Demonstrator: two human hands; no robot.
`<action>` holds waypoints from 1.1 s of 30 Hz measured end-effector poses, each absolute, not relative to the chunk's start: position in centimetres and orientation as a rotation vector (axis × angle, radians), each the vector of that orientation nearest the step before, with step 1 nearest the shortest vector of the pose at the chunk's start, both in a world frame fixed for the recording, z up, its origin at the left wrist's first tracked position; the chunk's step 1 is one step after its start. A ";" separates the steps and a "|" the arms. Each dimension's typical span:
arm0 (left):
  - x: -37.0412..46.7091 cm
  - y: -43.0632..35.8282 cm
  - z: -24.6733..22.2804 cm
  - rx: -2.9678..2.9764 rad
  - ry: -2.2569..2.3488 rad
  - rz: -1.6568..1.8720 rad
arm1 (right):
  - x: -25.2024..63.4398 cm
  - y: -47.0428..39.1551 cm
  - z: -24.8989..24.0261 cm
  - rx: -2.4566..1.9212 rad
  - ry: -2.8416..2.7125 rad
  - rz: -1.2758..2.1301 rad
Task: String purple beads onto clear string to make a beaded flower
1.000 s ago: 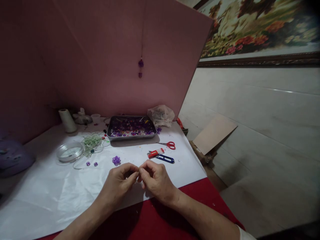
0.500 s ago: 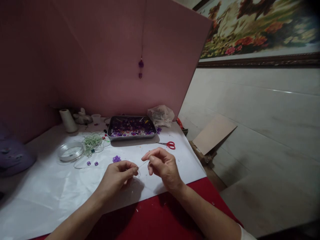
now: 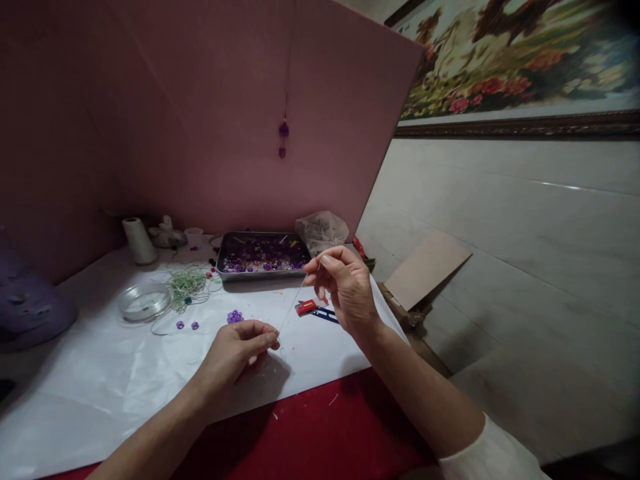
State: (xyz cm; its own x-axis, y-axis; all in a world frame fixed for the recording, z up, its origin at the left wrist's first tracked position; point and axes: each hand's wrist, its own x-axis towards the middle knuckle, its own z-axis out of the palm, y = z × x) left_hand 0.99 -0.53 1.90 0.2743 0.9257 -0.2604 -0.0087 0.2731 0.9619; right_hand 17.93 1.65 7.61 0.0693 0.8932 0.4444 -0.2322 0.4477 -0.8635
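Note:
A thin clear thread runs taut between my two hands. My left hand, low over the white sheet, pinches its lower end between thumb and forefinger. Higher and to the right, my right hand has the upper end in a pinch. Just behind my left hand lies a purple beaded cluster. Two small purple bead pieces rest to its left. Under my right hand are a red lighter and a dark-blue tool, partly hidden by the hand.
A metal tray of purple and clear beads stands at the back, with a plastic bag beside it. On the left are green cord, a clear round spool and a white thread cone. A purple bead strand hangs behind.
My right hand has moved up and away from my left, drawing the thread out longer. The lighter and blue tool now show; the red scissors are hidden behind my right hand.

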 end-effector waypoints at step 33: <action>0.2 0.5 0.3 0.935 0.958 1.013 | 14.6 -1.8 -1.1 -1.228 -1.605 1.051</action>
State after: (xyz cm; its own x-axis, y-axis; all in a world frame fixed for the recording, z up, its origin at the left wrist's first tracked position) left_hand 0.22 0.48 0.35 0.2364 0.9519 -0.1948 -0.2477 0.2529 0.9353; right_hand 14.56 -1.78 -1.07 -0.1704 0.9774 0.1252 0.2757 0.1692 -0.9462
